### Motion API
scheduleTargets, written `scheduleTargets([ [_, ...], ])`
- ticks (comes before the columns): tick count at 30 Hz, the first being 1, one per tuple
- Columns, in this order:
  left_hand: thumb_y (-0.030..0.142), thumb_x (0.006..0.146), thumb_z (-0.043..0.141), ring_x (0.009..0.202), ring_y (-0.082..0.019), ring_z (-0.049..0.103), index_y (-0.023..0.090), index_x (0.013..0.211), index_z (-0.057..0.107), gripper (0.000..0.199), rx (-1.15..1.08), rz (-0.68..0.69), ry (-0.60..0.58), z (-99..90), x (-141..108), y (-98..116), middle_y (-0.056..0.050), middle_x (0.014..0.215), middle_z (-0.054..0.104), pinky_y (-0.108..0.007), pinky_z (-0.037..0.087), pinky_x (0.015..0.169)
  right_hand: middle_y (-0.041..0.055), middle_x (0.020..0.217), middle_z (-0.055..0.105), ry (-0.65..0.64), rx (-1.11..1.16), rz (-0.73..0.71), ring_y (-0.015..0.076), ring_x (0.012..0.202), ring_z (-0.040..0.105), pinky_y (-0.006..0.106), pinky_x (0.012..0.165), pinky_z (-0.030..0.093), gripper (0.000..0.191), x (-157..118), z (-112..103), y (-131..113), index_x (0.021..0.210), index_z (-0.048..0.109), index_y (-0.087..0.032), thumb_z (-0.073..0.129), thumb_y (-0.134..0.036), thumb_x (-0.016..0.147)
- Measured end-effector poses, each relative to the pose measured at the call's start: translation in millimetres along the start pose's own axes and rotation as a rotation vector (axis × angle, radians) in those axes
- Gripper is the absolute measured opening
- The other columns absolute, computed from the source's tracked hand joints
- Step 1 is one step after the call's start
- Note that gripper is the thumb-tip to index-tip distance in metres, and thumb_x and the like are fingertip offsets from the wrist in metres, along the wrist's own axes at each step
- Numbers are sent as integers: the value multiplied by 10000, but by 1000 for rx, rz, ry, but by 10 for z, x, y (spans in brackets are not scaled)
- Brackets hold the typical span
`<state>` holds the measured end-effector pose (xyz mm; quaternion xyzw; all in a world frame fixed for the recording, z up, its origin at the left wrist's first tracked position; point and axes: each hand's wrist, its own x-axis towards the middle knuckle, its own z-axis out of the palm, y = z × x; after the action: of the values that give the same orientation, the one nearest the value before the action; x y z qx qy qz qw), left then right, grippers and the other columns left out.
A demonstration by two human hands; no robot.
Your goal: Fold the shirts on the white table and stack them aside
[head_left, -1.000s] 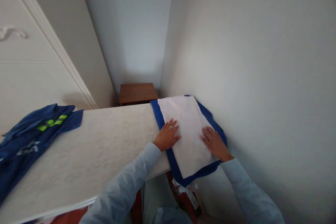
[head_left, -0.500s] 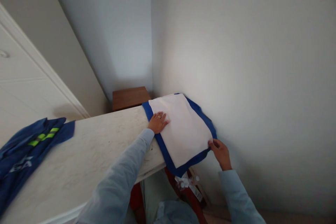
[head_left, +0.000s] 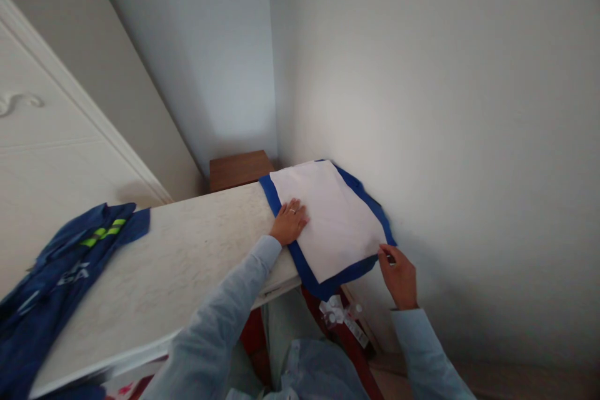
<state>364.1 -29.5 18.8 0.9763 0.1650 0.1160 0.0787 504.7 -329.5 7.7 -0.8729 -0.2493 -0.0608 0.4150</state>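
Note:
A white sheet (head_left: 332,219), cloth or paper, lies on a blue cloth (head_left: 307,272) whose edges stick out around it. Both rest on the right end of the white tabletop (head_left: 201,244), and the blue cloth's near edge hangs over the front. My left hand (head_left: 289,222), with a ring on one finger, is laid flat across the left edge of the sheet, fingers spread. At the right corner, the thumb and forefinger of my right hand (head_left: 398,275) are pinched together on the sheet's edge; the exact hold is small and partly hidden.
A dark blue garment (head_left: 79,269) with yellow-green stripes lies at the table's left end. Behind the table is a brown wooden piece (head_left: 241,169). The wall (head_left: 445,137) rises close on the right. Clear plastic bottles (head_left: 335,312) are below the front edge.
The view has shifted slightly, showing more of the garment at left. My right hand's fingers have turned upward a little at the sheet's corner. My left hand stays flat on the sheet.

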Motion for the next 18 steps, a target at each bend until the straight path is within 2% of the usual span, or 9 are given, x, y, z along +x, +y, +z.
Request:
scheduleTargets([
  [3, 373, 1031, 411, 1473, -295, 366, 135, 1449, 500, 489, -100, 113, -66, -51, -404, 290, -174, 1541, 473, -510, 277, 1207, 155, 1030, 757, -59, 121, -88, 302, 914, 702, 455, 871, 559, 448, -244, 137, -358, 969, 713, -202, 453, -560, 903],
  [5, 371, 1005, 478, 1439, -336, 416, 165, 1397, 567, 452, -219, 144, -59, -137, -724, 434, -180, 1511, 508, -573, 290, 1184, 127, 1014, 761, -204, 219, -166, 286, 925, 707, 424, 853, 568, 420, -430, 247, -592, 965, 715, -224, 460, -556, 935],
  [7, 344, 993, 495, 1395, -344, 475, 217, 1271, 676, 355, -445, 187, -27, -277, -1046, 505, -141, 1441, 589, -571, 309, 1171, 81, 900, 756, -368, 295, -247, 263, 813, 707, 388, 756, 581, 378, -640, 370, -791, 891, 698, -254, 483, -559, 945],
  [9, 331, 999, 474, 1287, -299, 589, 249, 1167, 733, 320, -745, 204, -49, -456, -1351, 503, -97, 1302, 693, -482, 411, 1113, 31, 717, 698, -490, 351, -311, 239, 642, 665, 358, 609, 563, 364, -857, 498, -939, 762, 637, -277, 517, -574, 934],
  [11, 358, 1002, 477, 1113, -258, 685, 235, 1094, 756, 318, -991, 76, -45, -641, -1637, 448, -86, 1137, 757, -395, 502, 991, -3, 608, 626, -598, 404, -363, 223, 530, 608, 341, 505, 527, 372, -1058, 623, -1039, 695, 579, -291, 540, -583, 922],
  [13, 410, 976, 540, 932, -234, 709, 193, 974, 765, 313, -1129, -186, 96, -802, -1900, 371, -91, 970, 773, -353, 529, 873, -14, 574, 602, -690, 466, -404, 218, 493, 588, 334, 464, 515, 375, -1224, 735, -1115, 682, 566, -296, 539, -583, 922],
  [15, 469, 938, 596, 788, -201, 678, 165, 825, 726, 350, -1242, -441, 362, -929, -2132, 302, -79, 813, 741, -327, 520, 780, -2, 607, 641, -751, 525, -425, 225, 526, 620, 337, 492, 540, 358, -1352, 823, -1198, 720, 609, -294, 534, -577, 927],
  [18, 531, 906, 621, 625, -147, 587, 162, 723, 617, 412, -1482, -637, 752, -1066, -2392, 272, -23, 653, 629, -282, 474, 633, 36, 712, 712, -831, 603, -414, 235, 609, 670, 340, 558, 570, 322, -1488, 891, -1384, 866, 699, -279, 537, -547, 940],
])
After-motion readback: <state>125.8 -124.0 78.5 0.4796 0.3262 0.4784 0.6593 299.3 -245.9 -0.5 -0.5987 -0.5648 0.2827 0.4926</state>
